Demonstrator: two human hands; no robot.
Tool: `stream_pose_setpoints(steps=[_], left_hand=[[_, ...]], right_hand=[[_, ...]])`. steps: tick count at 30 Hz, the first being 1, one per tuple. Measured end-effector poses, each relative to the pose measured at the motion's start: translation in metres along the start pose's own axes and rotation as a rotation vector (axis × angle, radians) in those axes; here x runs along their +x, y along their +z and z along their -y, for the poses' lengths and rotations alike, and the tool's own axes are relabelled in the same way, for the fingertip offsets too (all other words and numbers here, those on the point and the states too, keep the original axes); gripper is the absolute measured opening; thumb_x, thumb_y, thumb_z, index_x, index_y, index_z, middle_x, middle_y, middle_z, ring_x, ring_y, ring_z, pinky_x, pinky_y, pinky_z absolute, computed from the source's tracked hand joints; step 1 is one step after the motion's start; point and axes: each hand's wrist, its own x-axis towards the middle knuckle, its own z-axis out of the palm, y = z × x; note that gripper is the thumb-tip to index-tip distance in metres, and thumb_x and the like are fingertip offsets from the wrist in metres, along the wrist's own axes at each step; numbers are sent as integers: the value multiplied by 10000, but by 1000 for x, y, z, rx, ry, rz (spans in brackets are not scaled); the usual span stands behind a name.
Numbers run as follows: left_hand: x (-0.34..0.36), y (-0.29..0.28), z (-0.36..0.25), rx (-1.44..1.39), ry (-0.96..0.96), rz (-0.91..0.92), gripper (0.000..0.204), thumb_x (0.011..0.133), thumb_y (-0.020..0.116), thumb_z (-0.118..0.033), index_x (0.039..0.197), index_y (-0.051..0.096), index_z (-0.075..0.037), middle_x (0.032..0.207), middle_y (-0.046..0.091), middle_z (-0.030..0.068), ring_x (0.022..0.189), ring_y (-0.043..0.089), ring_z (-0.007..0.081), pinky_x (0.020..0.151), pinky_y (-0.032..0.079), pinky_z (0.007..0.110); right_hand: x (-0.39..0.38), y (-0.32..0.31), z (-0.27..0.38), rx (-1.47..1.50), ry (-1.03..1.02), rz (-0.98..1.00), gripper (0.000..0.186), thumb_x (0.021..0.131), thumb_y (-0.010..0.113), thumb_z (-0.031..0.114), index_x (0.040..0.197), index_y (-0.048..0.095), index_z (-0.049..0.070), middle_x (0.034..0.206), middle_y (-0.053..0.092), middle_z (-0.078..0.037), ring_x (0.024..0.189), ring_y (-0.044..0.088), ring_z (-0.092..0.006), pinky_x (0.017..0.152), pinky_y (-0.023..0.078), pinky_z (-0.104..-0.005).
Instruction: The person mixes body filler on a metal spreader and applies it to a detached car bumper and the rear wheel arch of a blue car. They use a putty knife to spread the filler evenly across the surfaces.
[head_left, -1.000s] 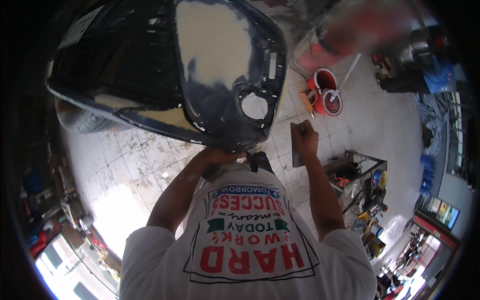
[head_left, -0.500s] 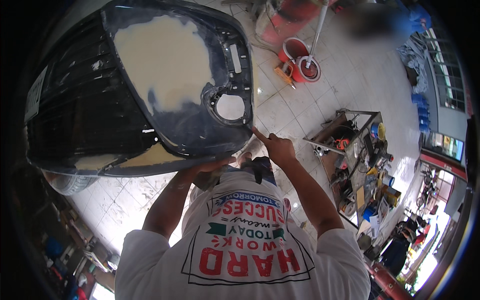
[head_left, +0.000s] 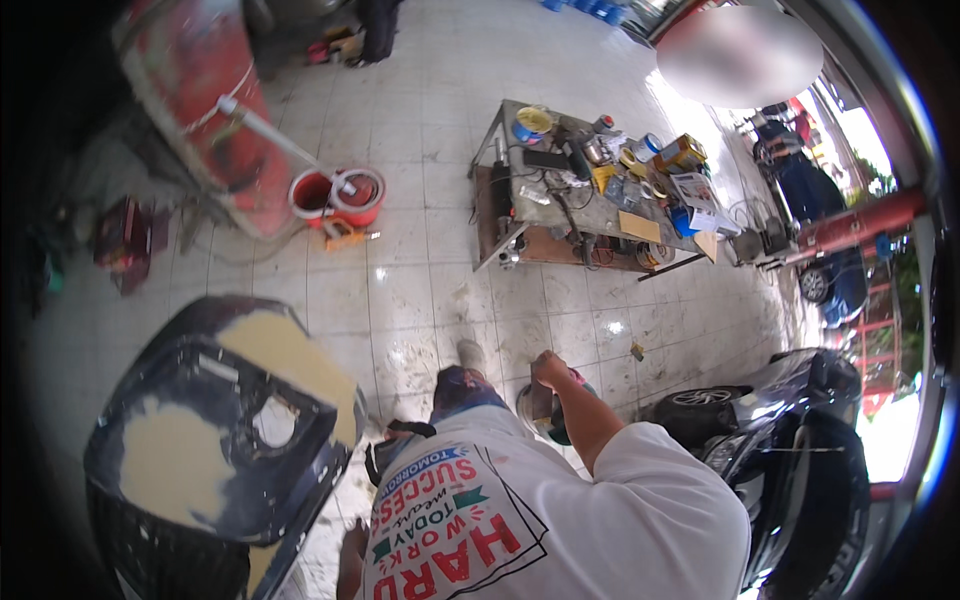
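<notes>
The dark car's bumper (head_left: pixel 255 475) is at lower left, with sanded grey areas, a beige filler patch (head_left: pixel 175 460) and a round opening. My left hand (head_left: pixel 352 540) hangs low between the bumper and my white shirt, apart from the bumper as far as I can see; its fingers are not clear. Out in front of me, my right hand (head_left: pixel 549 368) is closed like a fist above the floor. Below it shows a round container (head_left: pixel 528 412) with a brownish flat piece at it, partly covered by my forearm. Whether the fingers grip anything there is hidden.
A metal workbench (head_left: pixel 540 185) cluttered with cans, tools and papers stands ahead. Left of it sit a red mop bucket (head_left: pixel 365 205) with a mop and a red car panel (head_left: pixel 200 110). Another dark car (head_left: pixel 790 440) is at right. A person's legs (head_left: pixel 378 30) show far off.
Both hands have left the bumper, where my right index finger was pointing at its corner. My view has turned right, bringing the workbench ahead and the bumper to lower left.
</notes>
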Motion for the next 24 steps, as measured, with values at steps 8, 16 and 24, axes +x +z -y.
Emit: stream_pose_setpoints(steps=[8, 16, 24], left_hand=[[15, 68, -70, 314, -217, -83, 677, 1051, 488, -659, 1194, 769, -61, 881, 585, 51, 797, 534, 187, 762, 418, 359], [69, 181, -240, 333, 10, 112, 764, 1077, 403, -680, 1064, 818, -39, 592, 547, 11, 522, 498, 147, 547, 391, 321], [136, 345, -417, -59, 200, 356, 970, 986, 311, -856, 1269, 680, -5, 623, 533, 45, 481, 503, 229, 503, 487, 405]], right_hand=[[173, -133, -86, 642, 212, -249, 423, 815, 750, 229, 1189, 731, 32, 982, 752, -174, 868, 728, -269, 706, 571, -413], [326, -322, -104, 987, 247, -774, 561, 914, 779, 430, 1300, 592, 68, 1108, 729, -93, 1002, 703, -276, 857, 542, -441], [143, -177, 77, 1068, -618, 549, 442, 941, 697, 192, 1371, 657, 97, 1175, 718, -83, 1011, 697, -200, 806, 592, -356]])
